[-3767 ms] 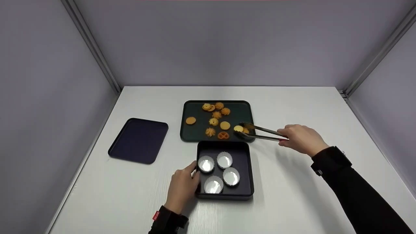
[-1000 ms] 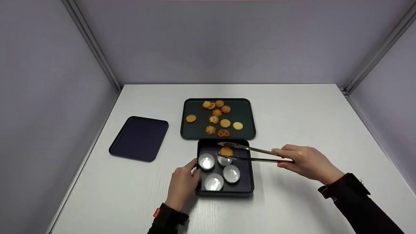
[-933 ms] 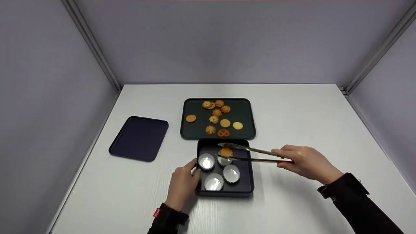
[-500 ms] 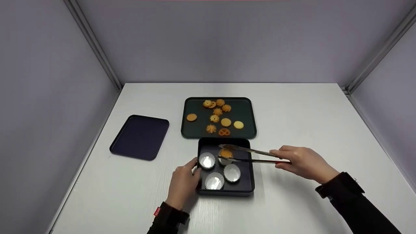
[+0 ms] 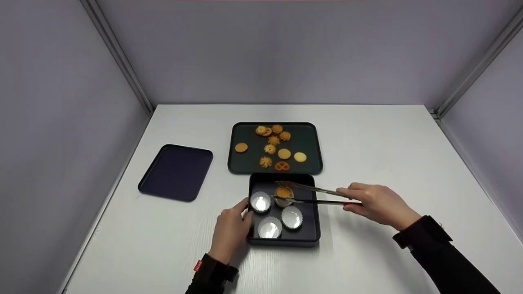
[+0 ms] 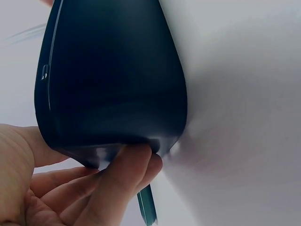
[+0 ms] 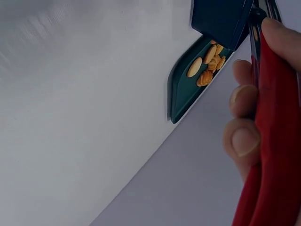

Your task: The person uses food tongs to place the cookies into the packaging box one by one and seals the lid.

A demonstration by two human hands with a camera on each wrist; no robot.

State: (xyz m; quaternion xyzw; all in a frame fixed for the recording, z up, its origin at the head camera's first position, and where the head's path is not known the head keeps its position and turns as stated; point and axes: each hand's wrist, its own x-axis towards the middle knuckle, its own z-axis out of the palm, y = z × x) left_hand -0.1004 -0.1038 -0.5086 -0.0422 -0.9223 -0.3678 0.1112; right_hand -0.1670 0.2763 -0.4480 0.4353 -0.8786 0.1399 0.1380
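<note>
Four cups point(image 5: 291, 217) sit in the box point(image 5: 282, 242), its left wall gripped by the left hand point(image 5: 230, 229). The right hand point(image 5: 379, 205) holds the only tongs point(image 5: 322, 190), which partly hide one cookie point(image 5: 284, 192) and the cup nearest the box's far right corner. I make out eleven more on the green tray point(image 5: 245, 162), some overlapping; one navy tray point(image 5: 175, 173) lies by the tabletop's point(image 5: 388, 143) left edge.

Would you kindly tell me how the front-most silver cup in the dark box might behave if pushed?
The silver cup would probably slide readily, since the floor of the dark box looks smooth. Its thin-looking, fluted rim suggests it is light and might crumple if squeezed.
</note>
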